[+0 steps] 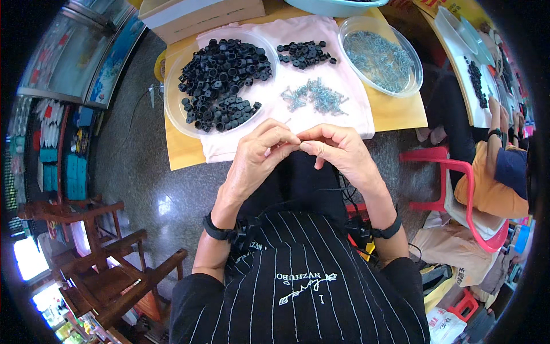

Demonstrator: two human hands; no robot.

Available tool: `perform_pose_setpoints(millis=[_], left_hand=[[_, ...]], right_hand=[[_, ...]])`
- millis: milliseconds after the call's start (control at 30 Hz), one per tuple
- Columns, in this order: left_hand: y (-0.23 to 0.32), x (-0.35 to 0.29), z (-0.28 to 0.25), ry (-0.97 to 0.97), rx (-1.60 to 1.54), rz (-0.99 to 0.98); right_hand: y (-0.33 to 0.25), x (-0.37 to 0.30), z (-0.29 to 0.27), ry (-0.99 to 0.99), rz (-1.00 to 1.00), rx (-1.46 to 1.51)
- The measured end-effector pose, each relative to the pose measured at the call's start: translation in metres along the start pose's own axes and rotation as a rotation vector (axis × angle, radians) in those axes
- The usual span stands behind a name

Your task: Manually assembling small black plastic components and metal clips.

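Striped black apron fills the near edge, with both forearms rising from it toward the counter [395, 114]. Left hand [258, 157] and right hand [338, 150] meet just short of the counter's near edge, over the lap, with open floor to the left and a red plastic chair [452, 172] close on the right. I note both sets of fingers pressed together, tips touching, pinching a thin metal pin [286, 121] that pokes up from the left fingers; whatever else sits between them is hidden. Beyond lies a pale pink cloth [344, 103] carrying a loose heap of small silvery pins [315, 96] and a cluster of black ring parts [303, 53]. Far left, a clear round dish [172, 109] holds many black rings; far right, another clear dish [415, 74] holds metal pins.
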State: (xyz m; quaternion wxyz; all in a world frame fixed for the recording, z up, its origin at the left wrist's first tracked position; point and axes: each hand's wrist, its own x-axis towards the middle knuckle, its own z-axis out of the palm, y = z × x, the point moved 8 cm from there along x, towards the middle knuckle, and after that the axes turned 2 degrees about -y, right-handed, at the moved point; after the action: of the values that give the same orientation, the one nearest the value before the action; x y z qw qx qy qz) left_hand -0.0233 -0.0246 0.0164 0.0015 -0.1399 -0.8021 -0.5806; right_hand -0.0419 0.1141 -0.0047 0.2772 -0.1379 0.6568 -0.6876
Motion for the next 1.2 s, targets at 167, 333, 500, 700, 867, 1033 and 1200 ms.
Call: perform_pose_setpoints(millis=[167,333,500,700,867,1033,1200], left_hand=[[-0.019,0.003,-0.001,0.119,0.036,-0.288],[-0.002,0.018,0.005,0.178,0.463,0.039],[-0.004,0.019,0.010,0.189,0.529,0.067],[-0.001,0.012,0.005,0.181,0.410,-0.025],[-0.002,0.000,-0.001,0.239,0.049,-0.027],[0.000,-0.011,-0.001,0.299,-0.602,-0.137],[0.001,-0.015,0.002,0.314,-0.685,-0.110]], right_hand=[[-0.011,-0.005,-0.021,0.304,-0.216,-0.362],[-0.021,-0.005,-0.016,0.385,-0.396,-0.808],[-0.028,-0.009,-0.011,0.394,-0.435,-0.916],[-0.023,-0.008,-0.014,0.375,-0.430,-0.913],[-0.003,-0.009,-0.026,0.280,-0.129,-0.155],[0.004,-0.011,-0.011,0.110,-0.039,0.461],[0.018,-0.012,0.005,0.051,0.100,0.711]])
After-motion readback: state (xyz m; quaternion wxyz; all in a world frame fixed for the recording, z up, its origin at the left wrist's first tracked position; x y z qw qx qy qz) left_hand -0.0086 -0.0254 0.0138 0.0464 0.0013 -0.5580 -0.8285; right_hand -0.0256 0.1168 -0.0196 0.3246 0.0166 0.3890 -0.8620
